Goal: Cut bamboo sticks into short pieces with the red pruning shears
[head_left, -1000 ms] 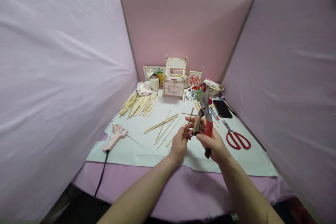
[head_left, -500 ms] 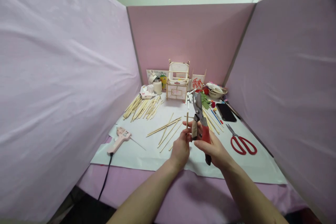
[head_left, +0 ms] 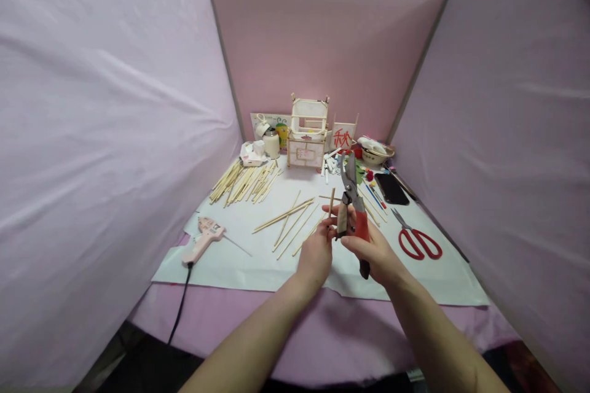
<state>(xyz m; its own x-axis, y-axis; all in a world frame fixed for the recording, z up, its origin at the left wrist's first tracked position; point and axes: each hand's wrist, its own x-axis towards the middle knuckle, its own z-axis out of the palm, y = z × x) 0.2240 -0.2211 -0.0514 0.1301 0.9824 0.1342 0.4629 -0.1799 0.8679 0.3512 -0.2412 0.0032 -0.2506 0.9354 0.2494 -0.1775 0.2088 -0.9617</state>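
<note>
My right hand (head_left: 375,250) is closed around the handles of a pair of pruning shears (head_left: 353,196), whose blades point up and away from me. One handle is red, the other pale. Close beside it, my left hand (head_left: 317,252) pinches a thin wooden stick (head_left: 332,199) that stands nearly upright, just left of the shears' blades. The lower part of that stick is hidden by my fingers. Several loose sticks (head_left: 288,221) lie on the white sheet in front of my left hand.
A pink glue gun (head_left: 205,242) with a black cord lies at left, red-handled scissors (head_left: 419,239) at right. Behind are a pile of sticks (head_left: 244,183), a small stick-built model (head_left: 306,135), a jar (head_left: 271,144), a phone (head_left: 391,188) and a bowl (head_left: 375,156). Pink walls enclose three sides.
The view has shifted slightly, so the whole scene sits a little higher and further left. The stick in my left hand now leans slightly right; both hands keep their hold.
</note>
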